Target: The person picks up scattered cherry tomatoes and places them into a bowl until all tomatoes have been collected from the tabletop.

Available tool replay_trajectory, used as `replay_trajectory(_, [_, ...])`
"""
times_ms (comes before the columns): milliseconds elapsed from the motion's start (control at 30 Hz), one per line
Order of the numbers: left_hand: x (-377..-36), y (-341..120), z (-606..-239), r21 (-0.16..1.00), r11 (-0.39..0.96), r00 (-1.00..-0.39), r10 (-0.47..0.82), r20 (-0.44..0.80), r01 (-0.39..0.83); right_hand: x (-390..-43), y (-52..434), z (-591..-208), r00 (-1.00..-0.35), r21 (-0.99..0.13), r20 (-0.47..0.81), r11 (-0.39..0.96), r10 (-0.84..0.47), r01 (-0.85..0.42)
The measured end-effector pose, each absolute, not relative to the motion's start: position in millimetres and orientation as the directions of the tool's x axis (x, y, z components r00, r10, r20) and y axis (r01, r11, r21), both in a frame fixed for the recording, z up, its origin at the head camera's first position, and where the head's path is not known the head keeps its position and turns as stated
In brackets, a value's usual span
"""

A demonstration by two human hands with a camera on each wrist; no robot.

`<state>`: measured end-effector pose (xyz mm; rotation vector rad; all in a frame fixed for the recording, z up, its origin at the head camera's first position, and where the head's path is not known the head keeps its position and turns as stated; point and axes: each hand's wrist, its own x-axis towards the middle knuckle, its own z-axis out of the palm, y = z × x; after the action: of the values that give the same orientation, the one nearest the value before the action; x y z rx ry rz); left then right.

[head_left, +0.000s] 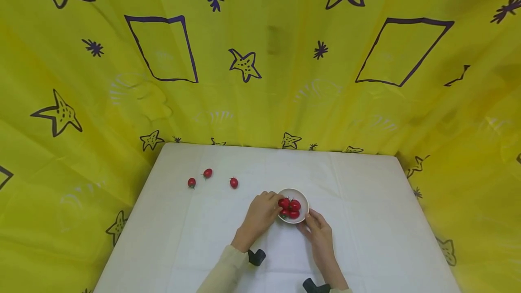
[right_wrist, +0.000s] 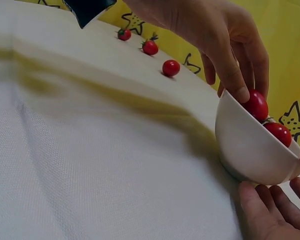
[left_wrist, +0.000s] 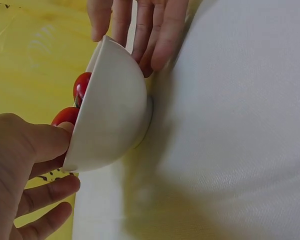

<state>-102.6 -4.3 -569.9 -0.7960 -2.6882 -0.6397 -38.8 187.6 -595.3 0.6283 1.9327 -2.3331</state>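
A small white bowl (head_left: 303, 217) with several red cherry tomatoes (head_left: 295, 205) inside stands on the white-covered table. My left hand (head_left: 262, 211) reaches over its left rim in the head view. Thumb and fingers pinch one cherry tomato (left_wrist: 66, 116) just inside the edge; the far side of that grip is hidden. On the opposite side my right hand (head_left: 319, 234) holds the bowl, thumb at the rim and fingers under its outer wall. In the right wrist view those fingers (right_wrist: 257, 205) show beneath the bowl (right_wrist: 255, 150).
Three loose cherry tomatoes lie at the table's back left: one (head_left: 191, 182) outermost, another (head_left: 208, 173) behind it, a third (head_left: 234, 182) closer to the bowl. A yellow curtain (head_left: 260, 103) with drawn stars surrounds the table (head_left: 366, 220). Dark wrist-worn devices (head_left: 257, 257) sit at both wrists.
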Motion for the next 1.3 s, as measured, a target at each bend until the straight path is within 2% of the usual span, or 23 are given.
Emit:
replay_trajectory(333, [-107,-1,-571,0.267,0.774,-0.806,0.477,0.35,0.574,-38,186,-594,-0.921,-0.926,-0.33,-0.261,0.206,0.274])
replay_trajectory(600, [-109,1,-568,0.216,0.793,-0.814,0.507,0.285,0.57,-38,187,-598,-0.931,-0.93,-0.301,-0.281,0.207,0.238])
replay_trajectory(867, [-108,1,-565,0.211,0.8,-0.82,0.503,0.273,0.561,-39,187,-599,-0.921,-0.921,-0.336,-0.273,0.197,0.277])
replay_trajectory(1033, [-110,0,-562,0.209,0.793,-0.808,0.503,0.306,0.573,-39,187,-598,-0.925,-0.926,-0.325,-0.265,0.197,0.269])
replay_trajectory(1300, [-117,-5,-559,0.297,0.755,-0.802,0.481,0.354,0.585,-38,186,-595,-0.921,-0.925,-0.333,-0.258,0.202,0.278])
